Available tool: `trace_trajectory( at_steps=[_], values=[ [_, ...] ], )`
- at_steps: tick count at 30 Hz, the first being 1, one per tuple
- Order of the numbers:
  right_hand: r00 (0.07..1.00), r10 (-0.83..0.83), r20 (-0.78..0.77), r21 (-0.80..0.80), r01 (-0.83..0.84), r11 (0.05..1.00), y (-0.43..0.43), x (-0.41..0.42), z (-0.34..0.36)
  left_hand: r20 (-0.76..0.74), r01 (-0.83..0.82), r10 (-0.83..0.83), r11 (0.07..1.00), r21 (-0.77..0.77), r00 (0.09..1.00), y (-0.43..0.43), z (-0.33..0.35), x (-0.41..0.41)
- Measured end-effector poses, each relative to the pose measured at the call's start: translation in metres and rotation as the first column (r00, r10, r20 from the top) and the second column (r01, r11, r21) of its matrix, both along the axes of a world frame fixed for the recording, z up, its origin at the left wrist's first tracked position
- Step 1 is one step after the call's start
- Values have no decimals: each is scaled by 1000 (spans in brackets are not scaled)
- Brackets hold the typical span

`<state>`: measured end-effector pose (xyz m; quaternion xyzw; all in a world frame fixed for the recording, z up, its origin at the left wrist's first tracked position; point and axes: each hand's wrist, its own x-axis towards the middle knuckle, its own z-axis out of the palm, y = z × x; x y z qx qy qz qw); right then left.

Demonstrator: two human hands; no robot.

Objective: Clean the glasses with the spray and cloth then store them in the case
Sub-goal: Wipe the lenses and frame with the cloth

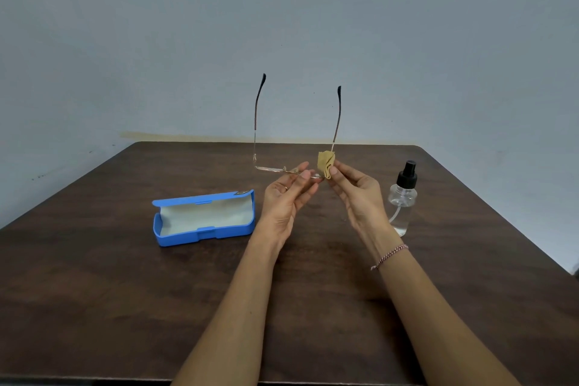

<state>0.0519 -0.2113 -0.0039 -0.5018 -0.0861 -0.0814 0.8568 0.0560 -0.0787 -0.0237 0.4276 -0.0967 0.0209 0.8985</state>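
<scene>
Left hand (283, 197) fingers pinching glasses (272, 168), right hand (354, 194) fingers pinching cloth (326, 163) on lens

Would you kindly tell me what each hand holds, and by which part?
Left hand pinches the glasses by the frame near the bridge; right hand pinches the cloth over one lens.

Forearms raised forward; left hand (282, 200) pinches the glasses (268, 168), right hand (357, 197) pinches the cloth (324, 161).
</scene>
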Motion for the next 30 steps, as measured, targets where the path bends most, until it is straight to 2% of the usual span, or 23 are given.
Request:
trace_trajectory(
  at_steps=[3, 8, 10, 13, 15, 19, 23, 27, 30],
  values=[
    [993, -113, 31, -155, 117, 981, -1, 0, 0, 9, 42, -42, 998, 38, 999, 0, 0, 0],
    [949, -302, 87, -153, 313, 937, -6, 2, 7, 0, 105, -106, 988, 116, 994, 1, -5, -1],
    [938, -320, 130, -181, 340, 923, -7, 2, 7, 17, 121, -123, 989, 88, 992, 1, -4, -1],
    [950, -258, 176, -415, 310, 856, -2, 2, 2, 34, 112, -112, 994, 4, 993, 4, -3, 0],
    [961, -222, 162, -479, 274, 834, 1, 2, -1, 24, 95, -95, 995, -5, 995, 6, -2, 1],
    [930, -303, 206, -465, 366, 806, 0, 2, 2, 13, 121, -122, 992, 40, 992, 5, -2, 0],
    [866, -380, 326, -454, 495, 740, -2, -2, 9, 31, 165, -168, 983, 86, 985, 5, -1, -2],
    [849, -364, 384, -457, 517, 724, 0, -6, 11, 54, 217, -219, 975, 44, 974, 6, -1, -5],
    [870, -360, 338, -456, 486, 746, 0, -5, 11, 47, 213, -214, 977, 22, 976, 6, 0, -5]
  ],
)
